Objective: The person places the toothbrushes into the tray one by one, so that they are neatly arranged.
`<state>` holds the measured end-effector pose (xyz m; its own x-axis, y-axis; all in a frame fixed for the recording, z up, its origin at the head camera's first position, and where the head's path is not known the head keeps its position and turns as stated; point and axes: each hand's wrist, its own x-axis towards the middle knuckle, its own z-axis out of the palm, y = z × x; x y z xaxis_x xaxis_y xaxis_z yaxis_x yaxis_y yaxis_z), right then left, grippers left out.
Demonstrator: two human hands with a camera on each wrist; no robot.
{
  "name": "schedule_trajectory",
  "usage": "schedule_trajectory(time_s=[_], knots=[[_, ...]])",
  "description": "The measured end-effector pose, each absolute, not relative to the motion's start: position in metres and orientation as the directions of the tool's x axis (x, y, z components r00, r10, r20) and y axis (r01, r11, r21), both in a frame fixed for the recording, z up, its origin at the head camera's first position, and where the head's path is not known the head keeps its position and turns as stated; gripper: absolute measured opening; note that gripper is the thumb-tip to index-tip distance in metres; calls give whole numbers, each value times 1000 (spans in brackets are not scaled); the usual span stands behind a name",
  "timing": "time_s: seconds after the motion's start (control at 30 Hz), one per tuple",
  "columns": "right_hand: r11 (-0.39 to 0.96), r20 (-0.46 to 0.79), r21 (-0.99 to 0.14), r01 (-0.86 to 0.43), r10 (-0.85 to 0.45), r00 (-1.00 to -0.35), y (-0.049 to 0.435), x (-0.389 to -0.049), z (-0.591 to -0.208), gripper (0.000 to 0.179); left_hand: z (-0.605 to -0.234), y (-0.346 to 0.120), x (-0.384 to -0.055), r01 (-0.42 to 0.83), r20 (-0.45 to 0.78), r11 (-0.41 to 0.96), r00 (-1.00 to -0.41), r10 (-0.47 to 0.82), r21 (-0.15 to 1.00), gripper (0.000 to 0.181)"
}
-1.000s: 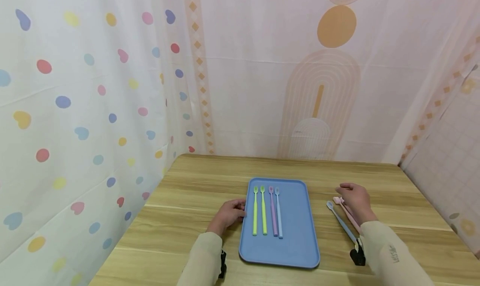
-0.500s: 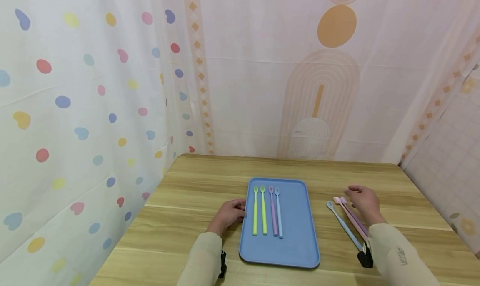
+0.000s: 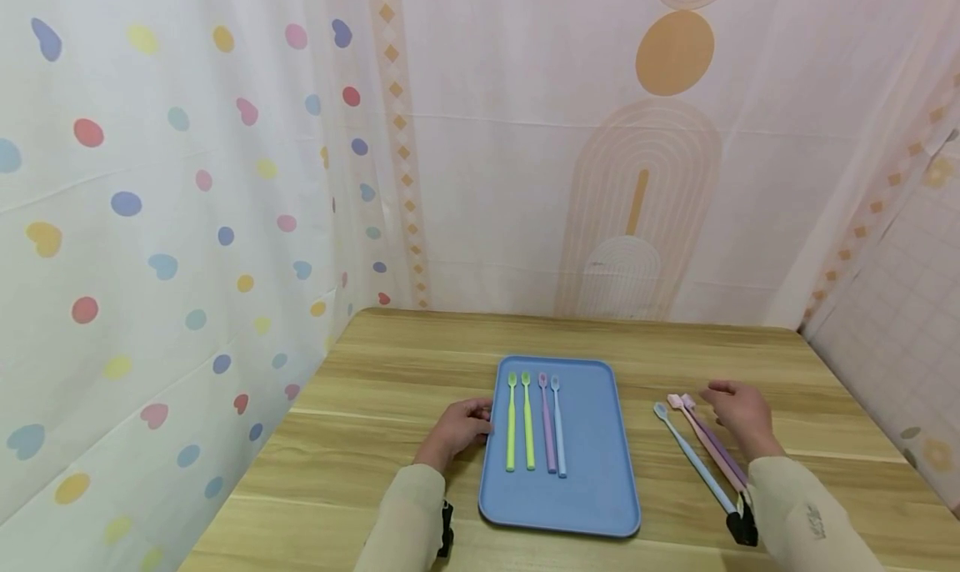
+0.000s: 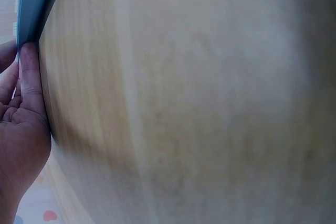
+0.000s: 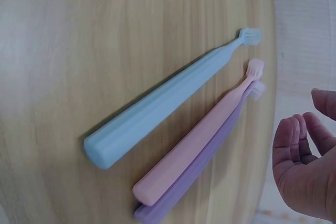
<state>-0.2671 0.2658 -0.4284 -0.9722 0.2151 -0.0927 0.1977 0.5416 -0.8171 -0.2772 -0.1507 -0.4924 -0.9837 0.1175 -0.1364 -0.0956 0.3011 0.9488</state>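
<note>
1. If lifted from the desk (image 3: 382,380), likely to feel light and stiff: judge so from the slim, plastic-looking build of the pink toothbrush (image 5: 191,142), lying against the purple toothbrush (image 5: 210,148), with handles touching.
2. For a hold, choose mid-handle, pinching across the flattened sides; spare the bristles and the narrow neck. Watch for dragging both of that touching pair at once.
3. With the light blue toothbrush (image 5: 163,103), expect an easier pinch, lying apart from the pair on the bare wood. Expect a little slip from the smooth surface.
4. At the right hand (image 3: 741,413), see fingers loosely bent, thumb apart, holding nothing, just beside the pink and purple heads.
5. At the left hand (image 3: 459,426), see the left rim of the blue tray (image 3: 596,439) held, with digits on both sides of the edge.
6. Looks rigid, shallow and smooth, with rounded corners and a low lip; if tilted, likely to let loose brushes slide.
7. On it, note two yellow-green toothbrushes (image 3: 511,430), one mauve toothbrush (image 3: 548,434) and one pale blue toothbrush (image 3: 560,439), heads toward the far end.
8. For shape, note thick, blunt-ended handles tapering to thin necks, matte against streaked wood grain.
</note>
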Motion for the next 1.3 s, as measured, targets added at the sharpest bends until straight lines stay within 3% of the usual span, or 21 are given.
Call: schedule_trajectory(time_s=[0.8,1.3], knots=[[519,-162,-824,228,170,-972,292,-265,-456,58,-492,-150,-277,-107,-146,309,-983,107,945,46],[428,-229,-858,285,178,-957,294,-258,-468,57,-491,-151,-278,-107,-146,307,-983,108,946,47]])
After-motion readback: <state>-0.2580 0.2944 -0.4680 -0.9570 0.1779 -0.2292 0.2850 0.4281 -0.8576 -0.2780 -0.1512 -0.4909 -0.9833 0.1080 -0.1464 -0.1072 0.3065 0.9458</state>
